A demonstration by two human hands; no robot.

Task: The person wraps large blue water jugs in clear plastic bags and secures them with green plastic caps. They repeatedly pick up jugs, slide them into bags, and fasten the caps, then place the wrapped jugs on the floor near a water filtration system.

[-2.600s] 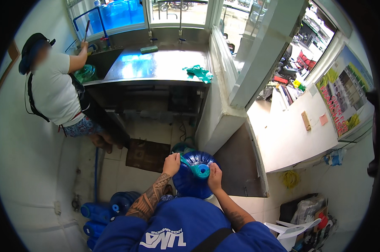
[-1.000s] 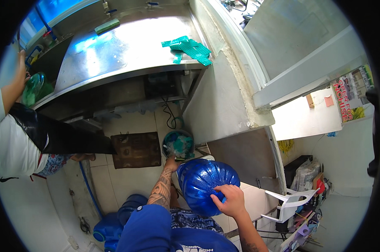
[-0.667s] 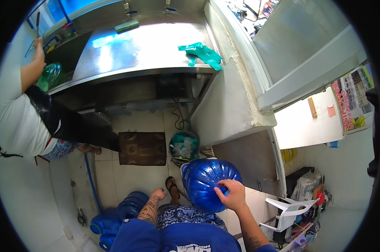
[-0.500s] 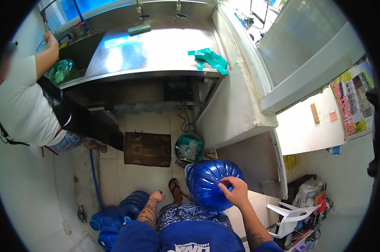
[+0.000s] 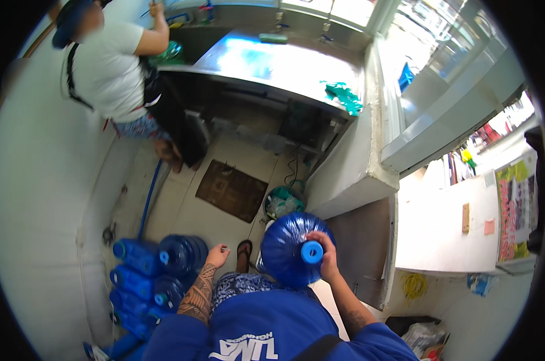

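My right hand grips the neck of a large blue water jug with a blue cap, held upright in front of my chest. My left hand hangs loose at my side with its fingers apart, holding nothing, just right of a cluster of several blue water jugs lying on the floor. My foot in a sandal shows between the two hands.
A person in a white shirt works at a steel sink counter at the back left. A green cloth lies on the counter. A brown floor mat, a bin and a white counter stand ahead.
The green cap came off into the bin area earlier; the jug now stands upright in my right hand alone, my left hand has dropped to my side, and the view has swung left.
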